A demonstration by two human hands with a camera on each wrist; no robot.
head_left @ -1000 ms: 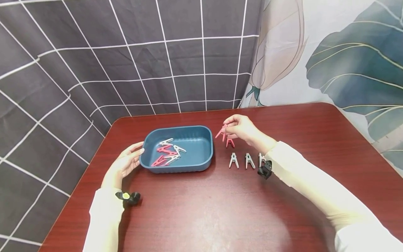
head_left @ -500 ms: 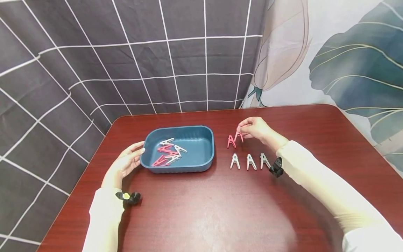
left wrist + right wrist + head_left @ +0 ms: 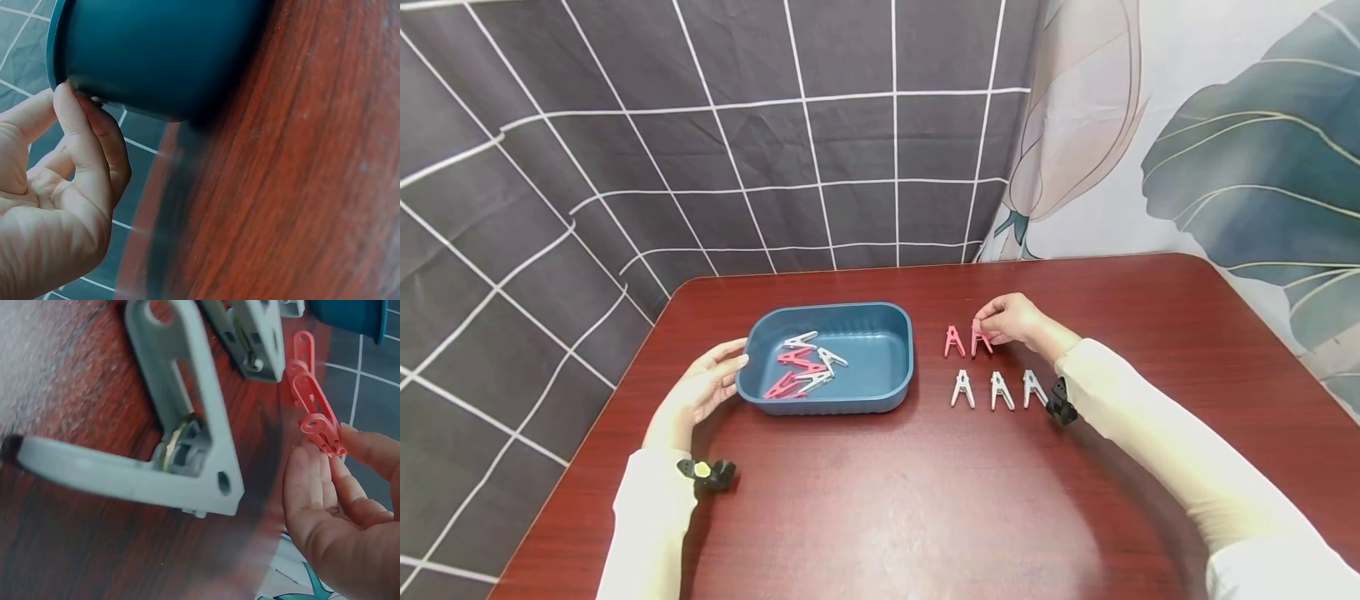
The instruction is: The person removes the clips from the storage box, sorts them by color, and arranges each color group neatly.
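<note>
Right hand (image 3: 1011, 321) pinches a pink peg (image 3: 980, 339) on the bench (image 3: 925, 500); left hand (image 3: 703, 390), fingers relaxed, touches the tray (image 3: 895, 392).

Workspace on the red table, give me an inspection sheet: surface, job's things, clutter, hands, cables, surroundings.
Surface: dark red wooden table, glossy.
Job's things: blue tray holds a loose pile of pink and white clothespins; right of it one pink clothespin stands alone, a second pink clothespin is in the right hand, and three white clothespins stand in a row nearer the person.
Clutter: nothing seen.
Hands: left hand touches the tray's left end, fingers nearly straight; right hand pinches the second pink clothespin.
Cables: nothing seen.
Surroundings: dark grid-pattern cloth and leaf-print cloth behind.
</note>
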